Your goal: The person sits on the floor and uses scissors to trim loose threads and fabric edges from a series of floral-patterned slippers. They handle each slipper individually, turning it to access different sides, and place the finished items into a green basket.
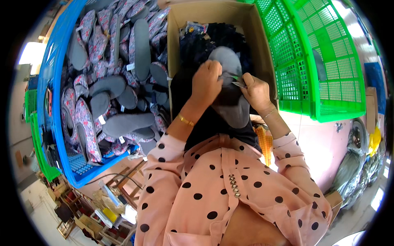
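Observation:
A grey slipper [225, 59] lies over my dark-clothed lap, its rounded grey end pointing away from me. Another grey rounded part [234, 115] shows below my hands; whether it belongs to the same slipper I cannot tell. My left hand [207, 82] is closed, fingers pinched at the slipper's edge. In the closed fingers of my right hand [256, 92] is a small pointed tool [239, 84], silver with a bit of green, its tip close to the left fingertips. Its exact kind is too small to make out.
On the left, a blue plastic crate [53, 102] holds many floral slippers [141, 49] with grey soles. A cardboard box [260, 37] with dark items stands ahead. Green crates [314, 78] rise on the right, beside plastic bags [349, 164]. Wooden stools [125, 180] stand lower left.

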`<state>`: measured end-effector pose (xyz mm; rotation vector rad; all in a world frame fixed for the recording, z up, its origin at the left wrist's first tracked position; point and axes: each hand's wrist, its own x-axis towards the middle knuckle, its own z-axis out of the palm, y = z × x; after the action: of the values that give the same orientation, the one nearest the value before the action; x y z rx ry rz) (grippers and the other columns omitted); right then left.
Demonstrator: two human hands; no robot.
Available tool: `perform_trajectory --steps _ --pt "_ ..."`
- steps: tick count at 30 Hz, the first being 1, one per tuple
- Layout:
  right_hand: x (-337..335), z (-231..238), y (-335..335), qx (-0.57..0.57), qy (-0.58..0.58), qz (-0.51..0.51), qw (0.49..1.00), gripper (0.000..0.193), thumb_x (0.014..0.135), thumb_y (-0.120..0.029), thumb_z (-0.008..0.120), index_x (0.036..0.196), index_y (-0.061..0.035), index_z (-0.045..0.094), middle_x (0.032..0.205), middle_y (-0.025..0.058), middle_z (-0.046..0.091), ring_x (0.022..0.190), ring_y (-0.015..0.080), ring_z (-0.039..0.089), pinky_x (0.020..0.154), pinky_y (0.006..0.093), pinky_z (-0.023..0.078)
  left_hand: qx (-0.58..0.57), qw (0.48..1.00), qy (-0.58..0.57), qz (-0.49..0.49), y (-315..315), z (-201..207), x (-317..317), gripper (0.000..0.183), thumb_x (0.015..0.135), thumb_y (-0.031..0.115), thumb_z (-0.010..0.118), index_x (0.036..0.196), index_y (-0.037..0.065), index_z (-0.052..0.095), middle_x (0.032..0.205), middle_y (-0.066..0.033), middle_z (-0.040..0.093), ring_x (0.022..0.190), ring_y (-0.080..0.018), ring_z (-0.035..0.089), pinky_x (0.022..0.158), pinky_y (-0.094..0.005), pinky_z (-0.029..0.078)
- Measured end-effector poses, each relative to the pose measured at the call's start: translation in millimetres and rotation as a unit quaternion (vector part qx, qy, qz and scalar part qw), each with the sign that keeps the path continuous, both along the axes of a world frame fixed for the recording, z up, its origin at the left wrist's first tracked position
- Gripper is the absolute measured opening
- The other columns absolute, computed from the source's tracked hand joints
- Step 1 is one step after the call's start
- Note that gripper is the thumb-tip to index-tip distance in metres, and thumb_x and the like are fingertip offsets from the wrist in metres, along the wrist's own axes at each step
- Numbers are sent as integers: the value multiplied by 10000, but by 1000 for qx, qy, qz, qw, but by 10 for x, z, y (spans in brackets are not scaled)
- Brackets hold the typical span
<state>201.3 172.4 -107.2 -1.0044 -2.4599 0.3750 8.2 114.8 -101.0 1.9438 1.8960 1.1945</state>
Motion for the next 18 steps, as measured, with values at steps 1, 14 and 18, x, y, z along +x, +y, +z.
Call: perform_trajectory --steps 1,14,18 --pt "-27 14 -75 -1 15 14 1000 223 770 -114 708 869 -83 511 733 109 586 684 333 622 565 412 486 -21 999 13 29 24 -49 -53 292 687 -40 675 883 75 491 879 -112 548 851 -335 569 701 -408 472" --pt "1852 786 755 -318 615 -75 717 380 979 -389 471 986 -31 599 912 97 610 554 128 435 490 254 376 11 870 -194 453 -2072 -245 -817 208 847 69 695 1027 46 592 955 -72 599 861 -202 583 765 -317 495" --pt "1111 714 274 -367 540 -131 746 481 999 -511 410 960 -70 596 710 2 524 473 70 304 405 232 239 105 733 -157 653 -2633 -814 -1397 499 811 146 768 1173 -59 493 1126 -167 529 995 -225 549 835 -316 489"
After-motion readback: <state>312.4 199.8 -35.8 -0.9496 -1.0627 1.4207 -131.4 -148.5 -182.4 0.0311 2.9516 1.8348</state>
